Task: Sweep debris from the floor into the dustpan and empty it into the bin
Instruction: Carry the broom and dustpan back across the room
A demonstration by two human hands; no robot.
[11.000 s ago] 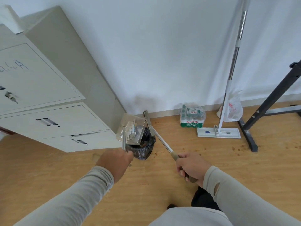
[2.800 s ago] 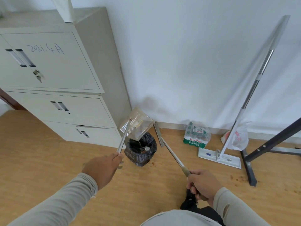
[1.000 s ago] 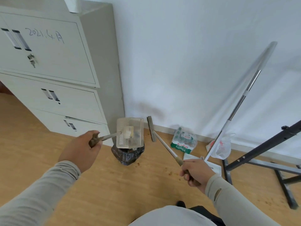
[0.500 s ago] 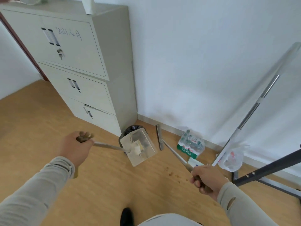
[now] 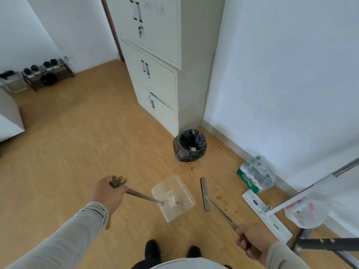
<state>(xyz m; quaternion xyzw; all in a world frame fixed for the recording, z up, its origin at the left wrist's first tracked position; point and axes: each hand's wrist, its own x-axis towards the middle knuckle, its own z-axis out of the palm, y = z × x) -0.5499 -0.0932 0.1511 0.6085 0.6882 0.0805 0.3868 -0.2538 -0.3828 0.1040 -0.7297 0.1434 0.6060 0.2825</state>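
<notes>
My left hand (image 5: 106, 193) grips the metal handle of a clear plastic dustpan (image 5: 173, 198), which sits low over the wooden floor in front of my feet. My right hand (image 5: 252, 242) grips the handle of a thin broom (image 5: 205, 193); its narrow grey head lies on the floor just right of the dustpan. A small bin lined with a black bag (image 5: 189, 145) stands beyond them, at the corner of the cabinet and wall. Brown crumbs (image 5: 219, 196) are scattered on the floor right of the broom head and near the bin.
A tall cream metal cabinet (image 5: 163, 61) stands against the wall. A pack of water bottles (image 5: 256, 176), a flat mop (image 5: 266, 214), a plastic bag (image 5: 303, 212) and a black metal stand (image 5: 328, 246) crowd the right side. A shoe rack (image 5: 46, 74) stands far left.
The dustpan has come away from the bin and down toward the floor near my feet. The broom head has dropped beside it. My view has swung left, showing more of the room.
</notes>
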